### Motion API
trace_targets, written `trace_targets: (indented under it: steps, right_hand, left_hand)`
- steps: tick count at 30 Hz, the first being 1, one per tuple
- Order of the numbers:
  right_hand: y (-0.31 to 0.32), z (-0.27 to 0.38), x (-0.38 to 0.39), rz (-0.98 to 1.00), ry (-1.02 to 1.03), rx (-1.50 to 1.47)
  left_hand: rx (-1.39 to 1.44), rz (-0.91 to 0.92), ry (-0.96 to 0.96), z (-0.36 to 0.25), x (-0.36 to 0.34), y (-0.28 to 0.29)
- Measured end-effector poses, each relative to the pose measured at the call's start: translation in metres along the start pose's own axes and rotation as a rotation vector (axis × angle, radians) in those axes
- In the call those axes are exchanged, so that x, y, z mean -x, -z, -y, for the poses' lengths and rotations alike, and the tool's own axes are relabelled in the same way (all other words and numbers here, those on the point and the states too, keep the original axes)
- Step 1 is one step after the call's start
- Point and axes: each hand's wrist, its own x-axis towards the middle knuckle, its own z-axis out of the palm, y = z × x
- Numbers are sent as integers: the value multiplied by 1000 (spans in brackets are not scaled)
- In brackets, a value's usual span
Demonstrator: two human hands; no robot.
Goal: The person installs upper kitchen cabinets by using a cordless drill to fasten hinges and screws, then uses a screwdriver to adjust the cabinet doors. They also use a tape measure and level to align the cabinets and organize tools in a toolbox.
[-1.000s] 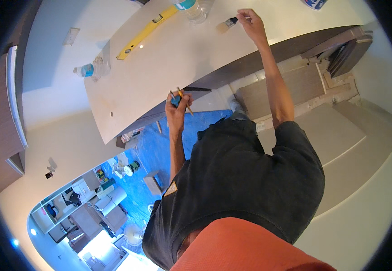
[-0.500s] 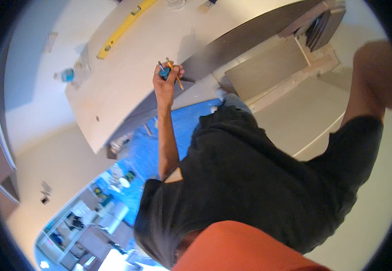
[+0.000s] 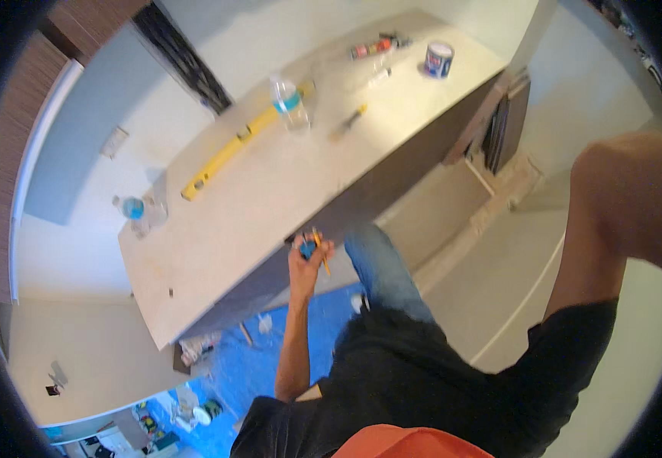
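Held in front of the counter's near edge, my left hand (image 3: 309, 258) has its fingers closed round a yellow pencil (image 3: 325, 264) and a small blue object (image 3: 308, 249). The pencil slants down past the fingers. What kind of thing the blue object is cannot be made out. My right arm (image 3: 586, 214) is raised and bent at the right side; its hand lies outside the picture. Closest to my left hand is the pale countertop (image 3: 247, 248) with its dark front panel (image 3: 376, 191).
On the countertop are a yellow spirit level (image 3: 228, 156), clear plastic bottles (image 3: 289, 105), a paintbrush (image 3: 350, 120), a red cartridge tube (image 3: 370, 49) and a paint can (image 3: 438, 59). Blue sheeting (image 3: 258, 359) covers the floor at left. Boards (image 3: 508, 126) lean beyond the counter's far end.
The view has shifted, bringing the counter's far end, the can and the tube into sight. My left hand sits lower in the picture, still holding the pencil and blue object.
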Motion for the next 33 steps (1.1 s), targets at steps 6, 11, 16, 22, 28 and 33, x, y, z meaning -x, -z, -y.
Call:
trace_targets:
  steps: [6,11,16,22,28,33]
  right_hand:
    - [17,23,3,-15,59,1]
    - [-42,36,73,-30,-63,-297]
    - [-207,2,188,297,-528,-438]
    - [-275,-103,155,113,-356,-419]
    - [-244,-193,-31,14,-131,-545]
    - [-230,-205,-200,64,-26,-398]
  left_hand:
    - [95,109,-34,-22,-37,-20]
    - [67,223,-118,-43,-79,-59]
    - [315,309,-304,-82,-136,-134]
    - [513,355,-528,-136,-220,-230]
    - [324,198,-589,-279,-308,-285]
    - [379,-476,-426,-328,-306,-255]
